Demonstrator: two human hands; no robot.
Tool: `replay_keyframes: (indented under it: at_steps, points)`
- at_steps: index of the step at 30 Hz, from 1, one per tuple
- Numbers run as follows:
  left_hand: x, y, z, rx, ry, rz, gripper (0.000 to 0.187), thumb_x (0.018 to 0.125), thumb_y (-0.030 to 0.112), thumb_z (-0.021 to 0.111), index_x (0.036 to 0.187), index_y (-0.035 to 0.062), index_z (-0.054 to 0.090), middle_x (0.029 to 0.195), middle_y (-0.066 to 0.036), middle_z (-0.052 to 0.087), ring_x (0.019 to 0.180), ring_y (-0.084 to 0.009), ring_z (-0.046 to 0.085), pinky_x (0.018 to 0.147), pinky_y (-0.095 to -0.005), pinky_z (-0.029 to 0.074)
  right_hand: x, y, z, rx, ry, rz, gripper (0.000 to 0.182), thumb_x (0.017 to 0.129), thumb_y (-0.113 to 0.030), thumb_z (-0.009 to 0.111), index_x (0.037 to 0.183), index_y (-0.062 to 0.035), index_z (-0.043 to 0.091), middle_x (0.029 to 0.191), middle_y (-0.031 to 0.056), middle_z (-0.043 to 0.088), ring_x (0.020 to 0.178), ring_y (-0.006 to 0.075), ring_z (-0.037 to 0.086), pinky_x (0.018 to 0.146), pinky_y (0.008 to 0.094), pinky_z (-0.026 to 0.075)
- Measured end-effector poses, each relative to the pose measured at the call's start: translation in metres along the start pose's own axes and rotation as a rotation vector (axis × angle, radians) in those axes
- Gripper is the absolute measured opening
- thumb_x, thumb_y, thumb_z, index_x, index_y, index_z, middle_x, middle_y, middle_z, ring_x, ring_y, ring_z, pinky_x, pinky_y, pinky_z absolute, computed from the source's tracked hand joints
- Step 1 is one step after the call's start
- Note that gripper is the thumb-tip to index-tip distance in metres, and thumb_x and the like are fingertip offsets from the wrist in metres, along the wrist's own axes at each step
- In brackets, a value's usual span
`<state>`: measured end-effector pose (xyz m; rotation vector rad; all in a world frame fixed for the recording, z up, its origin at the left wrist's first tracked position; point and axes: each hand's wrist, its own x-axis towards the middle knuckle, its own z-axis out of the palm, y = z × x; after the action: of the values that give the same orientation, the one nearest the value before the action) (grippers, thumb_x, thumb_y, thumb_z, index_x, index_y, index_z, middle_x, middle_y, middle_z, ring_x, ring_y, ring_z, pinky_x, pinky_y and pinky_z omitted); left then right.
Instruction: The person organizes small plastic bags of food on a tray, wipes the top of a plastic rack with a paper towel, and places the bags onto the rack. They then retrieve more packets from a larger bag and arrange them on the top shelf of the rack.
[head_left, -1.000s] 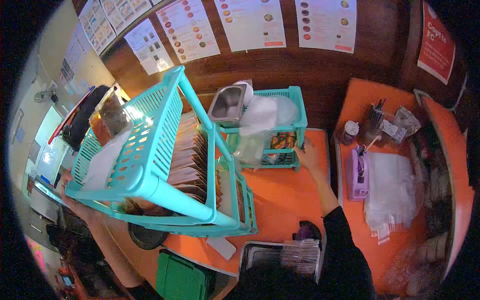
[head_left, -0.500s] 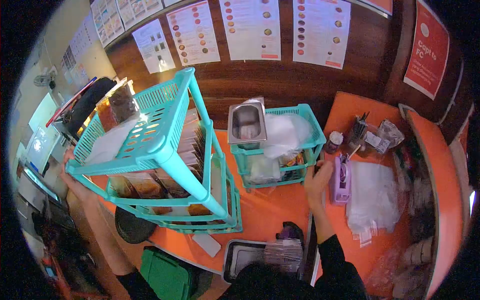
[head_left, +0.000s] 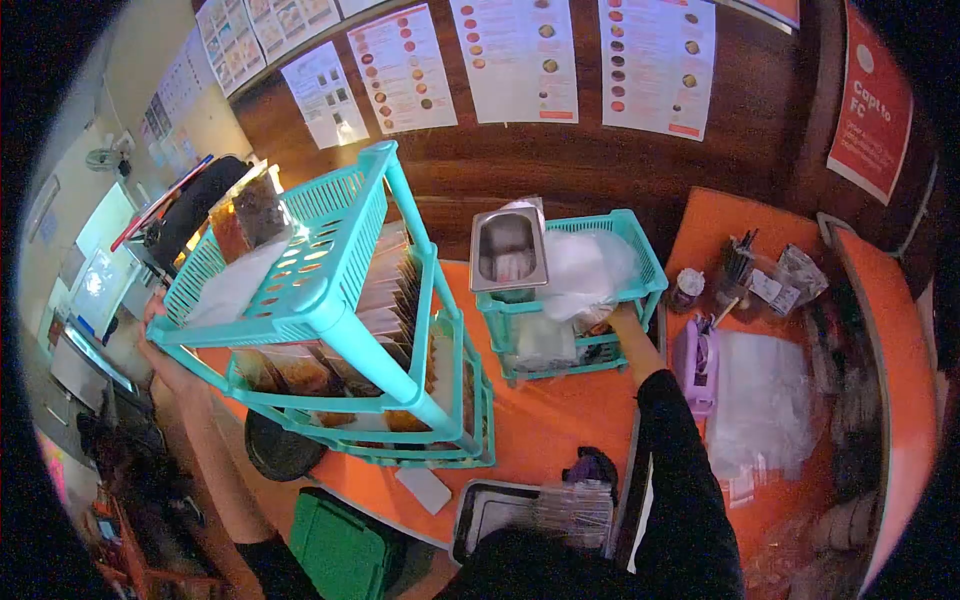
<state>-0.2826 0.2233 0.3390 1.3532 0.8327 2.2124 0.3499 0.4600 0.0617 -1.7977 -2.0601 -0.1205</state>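
My left hand (head_left: pixel 166 362) grips the left top corner of a tall turquoise tiered rack (head_left: pixel 372 345), its fingers curled at the rim. Clear bags and dark-filled packets (head_left: pixel 258 212) lie in that rack's top basket, and rows of flat packets (head_left: pixel 385 290) fill the tier below. My right hand (head_left: pixel 626 322) reaches into the right side of a smaller two-tier turquoise rack (head_left: pixel 655 283), between its tiers; its fingers are hidden. A steel container (head_left: pixel 509 247) and clear plastic bags (head_left: pixel 590 265) rest on the smaller rack's top.
On the right of the orange counter (head_left: pixel 540 420) are a purple tape dispenser (head_left: pixel 694 370), a stack of clear bags (head_left: pixel 760 400) and a lidded jar (head_left: pixel 687 288). A metal tray (head_left: pixel 480 515) with packets lies near my body. A green bin (head_left: pixel 335 545) stands below.
My right hand has moved from beside the smaller rack's right edge to inside it, between the tiers. My left hand stays at the tall rack's corner. The view has shifted slightly.
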Motion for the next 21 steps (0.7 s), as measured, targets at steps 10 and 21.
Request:
replay_keyframes:
  at_steps: [10,21]
  points:
    - [-0.014,0.005,0.027,-0.065,-0.036,0.016,0.039,0.095,0.038,0.028,0.094,0.0107,0.055,0.117,-0.008,0.055,0.115,-0.0237,0.048,0.103,-0.0390,0.030,0.006,0.002,0.005,-0.021,-0.046,-0.015,0.062,0.078,-0.040,0.059,0.130,-0.0092,0.045,0.134,0.0192,0.045,0.121,0.0370,0.044,0.102,0.0454,0.035]
    - [-0.023,0.010,0.049,0.159,0.130,0.055,0.039,0.096,0.040,0.029,0.100,0.0105,0.054,0.108,-0.005,0.057,0.104,-0.0185,0.052,0.094,-0.0350,0.037,-0.006,-0.002,0.013,-0.030,-0.054,-0.012,0.061,0.078,-0.044,0.057,0.131,-0.0133,0.046,0.135,0.0165,0.045,0.122,0.0349,0.044,0.103,0.0449,0.035]
